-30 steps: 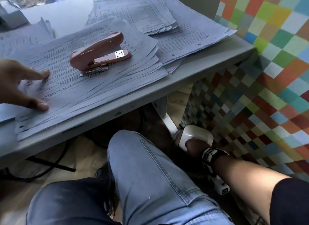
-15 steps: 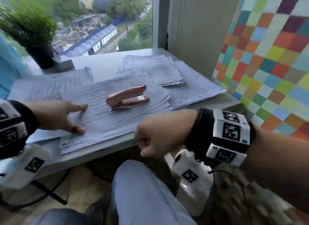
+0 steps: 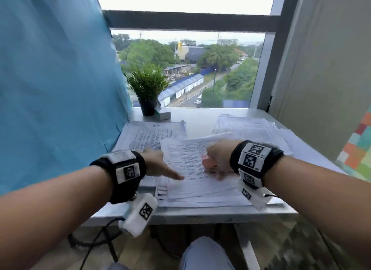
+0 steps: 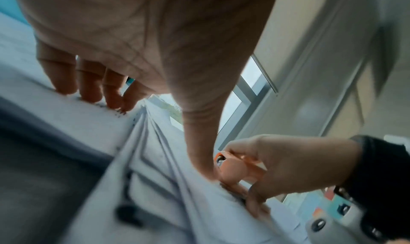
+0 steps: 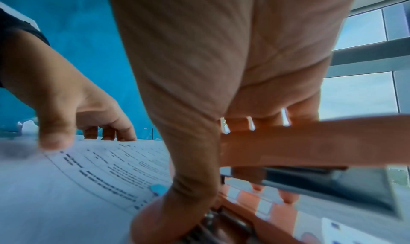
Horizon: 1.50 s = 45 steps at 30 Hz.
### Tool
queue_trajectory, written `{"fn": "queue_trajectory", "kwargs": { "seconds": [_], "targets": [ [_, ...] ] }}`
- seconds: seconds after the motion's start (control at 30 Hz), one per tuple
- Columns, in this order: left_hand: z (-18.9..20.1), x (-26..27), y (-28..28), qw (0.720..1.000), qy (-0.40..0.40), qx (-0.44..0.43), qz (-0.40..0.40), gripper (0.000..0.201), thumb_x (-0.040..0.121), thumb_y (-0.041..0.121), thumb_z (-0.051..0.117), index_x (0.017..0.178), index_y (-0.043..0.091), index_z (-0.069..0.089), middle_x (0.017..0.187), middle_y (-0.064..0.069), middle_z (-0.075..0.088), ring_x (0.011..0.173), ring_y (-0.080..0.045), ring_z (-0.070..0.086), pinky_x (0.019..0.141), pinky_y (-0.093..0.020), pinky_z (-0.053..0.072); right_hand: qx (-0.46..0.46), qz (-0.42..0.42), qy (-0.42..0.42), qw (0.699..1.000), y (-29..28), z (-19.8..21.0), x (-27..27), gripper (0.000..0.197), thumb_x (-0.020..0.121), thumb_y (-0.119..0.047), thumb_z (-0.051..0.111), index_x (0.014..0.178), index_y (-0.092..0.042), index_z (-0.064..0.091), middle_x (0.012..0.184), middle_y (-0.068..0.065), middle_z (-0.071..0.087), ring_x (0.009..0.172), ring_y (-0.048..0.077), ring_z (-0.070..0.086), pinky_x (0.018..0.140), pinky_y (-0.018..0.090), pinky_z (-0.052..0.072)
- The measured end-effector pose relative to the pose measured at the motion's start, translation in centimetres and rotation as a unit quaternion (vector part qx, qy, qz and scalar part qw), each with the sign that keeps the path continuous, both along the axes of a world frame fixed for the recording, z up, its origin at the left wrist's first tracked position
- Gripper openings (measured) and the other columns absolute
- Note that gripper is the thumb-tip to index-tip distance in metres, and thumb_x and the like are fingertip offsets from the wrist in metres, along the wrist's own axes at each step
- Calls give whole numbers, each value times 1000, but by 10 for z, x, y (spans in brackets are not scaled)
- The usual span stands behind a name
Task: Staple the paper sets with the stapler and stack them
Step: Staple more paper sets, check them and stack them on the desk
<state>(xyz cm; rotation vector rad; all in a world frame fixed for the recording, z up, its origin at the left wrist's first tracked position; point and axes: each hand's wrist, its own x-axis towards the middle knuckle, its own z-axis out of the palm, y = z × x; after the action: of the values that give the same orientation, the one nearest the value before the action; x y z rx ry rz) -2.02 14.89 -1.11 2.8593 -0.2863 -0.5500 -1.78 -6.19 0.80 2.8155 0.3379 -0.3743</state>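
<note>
Head view: stapler (image 3: 208,162) is clamped in right hand (image 3: 219,157) fingers; left hand (image 3: 158,165), fingers spread, pins thin, slippery papers (image 3: 200,181).

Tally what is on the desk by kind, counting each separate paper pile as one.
Stapler: 1, gripped by the right hand
Paper piles: 3 (near, back left, back right)
Potted plant: 1
Small box: 1
Total: 6

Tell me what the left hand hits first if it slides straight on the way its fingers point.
Probably the far paper pile under its fingertips; beyond that the potted plant, though depth is unclear. The left hand points away from the stapler.
</note>
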Motion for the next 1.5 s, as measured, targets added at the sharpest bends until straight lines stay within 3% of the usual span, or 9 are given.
{"fn": "queue_trajectory", "kwargs": {
  "seconds": [0.13,0.2,0.27,0.4,0.8,0.93,1.1,1.33,1.5],
  "targets": [
    [15,-19,-13,959,60,-274,32,31,83,28,75,110,21,61,113,3,65,76,-4,63,55,-9,47,-34,7,6,999,4,0,7,47,61,-42,87,96,-18,66,94,-3,69,91,21,65,76,31,52],
    [16,-23,-25,935,55,-346,55,44,84,8,73,122,13,52,119,-7,65,85,-15,69,61,-19,57,-23,4,-5,1000,3,-4,11,38,62,-40,86,86,-20,64,85,-6,68,80,18,65,67,28,49],
    [10,-21,-36,936,18,-349,48,61,80,4,71,133,20,44,116,-14,67,100,-30,68,83,-42,58,-1,-5,-17,1000,2,-6,11,29,67,-32,83,76,-20,58,78,-9,67,70,14,65,62,26,48],
    [10,-24,-53,968,-74,-240,5,39,83,5,56,120,14,57,111,-9,68,103,-26,65,92,-38,54,-8,-1,-42,999,1,-3,5,49,56,-42,87,89,-25,54,89,-3,62,86,21,61,70,29,46],
    [147,6,23,932,-331,-142,50,24,90,12,47,71,8,60,67,-5,57,62,-19,53,53,-25,40,51,-115,-90,988,-59,7,-3,36,82,-48,53,67,-15,52,64,-3,53,64,20,53,61,23,41],
    [185,4,48,899,-420,-106,58,32,84,6,48,54,13,43,53,-3,46,53,-21,48,52,-23,36,125,-128,-128,975,-63,20,3,37,77,-58,61,83,-22,55,88,-3,60,85,18,57,71,25,46],
    [203,3,54,889,-453,-59,6,32,87,13,51,55,15,48,58,0,56,59,-19,58,56,-25,44,479,-40,-262,836,-43,81,6,89,58,-61,81,128,-21,44,117,-5,53,111,14,52,95,34,44],
    [194,7,51,880,-450,-117,-93,28,81,26,73,60,13,61,59,-1,61,60,-17,57,60,-26,45,731,-19,-206,651,-12,68,12,11,71,-18,82,80,-19,75,78,-1,76,75,19,68,73,31,54],
    [167,18,82,802,-380,-458,57,59,54,44,91,96,10,67,85,-4,68,73,-14,62,59,-26,54,790,-39,-208,575,-16,49,27,56,42,-53,90,77,-11,77,86,12,75,81,28,69,82,42,54]
  ]
}}
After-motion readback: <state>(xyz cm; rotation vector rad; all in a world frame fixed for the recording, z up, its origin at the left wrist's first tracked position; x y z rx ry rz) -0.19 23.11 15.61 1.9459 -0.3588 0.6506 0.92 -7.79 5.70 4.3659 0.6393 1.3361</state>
